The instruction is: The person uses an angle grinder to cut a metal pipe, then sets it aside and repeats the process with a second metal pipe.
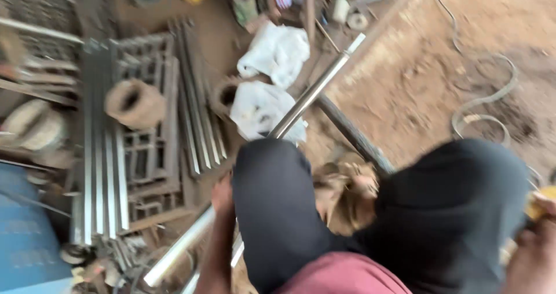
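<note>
Steel pipe [255,155]: one, left hand [222,195] touching; two white bags [272,77].

Bare dirt floor [428,79], reddish-brown and dusty, carries everything. A long shiny steel pipe [313,94] lies on it slantwise, running from under the left-hand fingers [222,191] up and away to the right. A dark pipe [350,133] lies just right of it, beyond the fingers. Two white plastic bags [272,77] sit beside the shiny pipe, farther out. Left of the fingers, a stack of square steel bars [104,166] and welded metal grilles [147,114] lie flat, with a coil of rope [136,103] resting on them. A grey cable [486,106] loops over the dirt far to the right. The picture is blurred.
</note>
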